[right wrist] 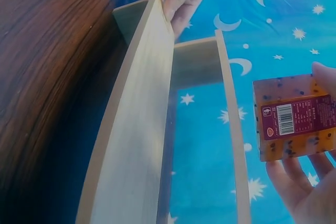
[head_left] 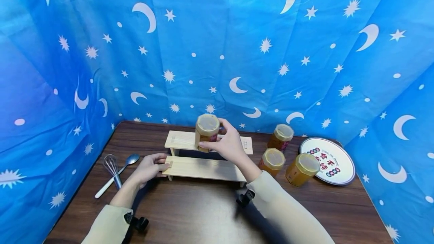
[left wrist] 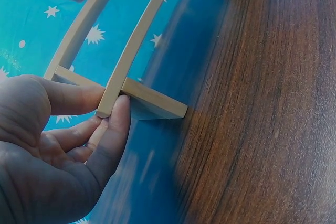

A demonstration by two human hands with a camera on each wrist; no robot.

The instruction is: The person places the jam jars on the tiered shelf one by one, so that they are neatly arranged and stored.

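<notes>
Close to left hand [head_left: 148, 169]: whisk [head_left: 117, 181], spoon [head_left: 132, 159].

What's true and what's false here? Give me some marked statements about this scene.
1. The right hand holds a jar. True.
2. A whisk and a spoon lie left of the front wooden board. True.
3. The left hand holds the spoon. False: it pinches the front wooden board's end.
4. Only one jar stands on the table. False: three jars stand there.
5. The plate is right of the front wooden board. True.
</notes>
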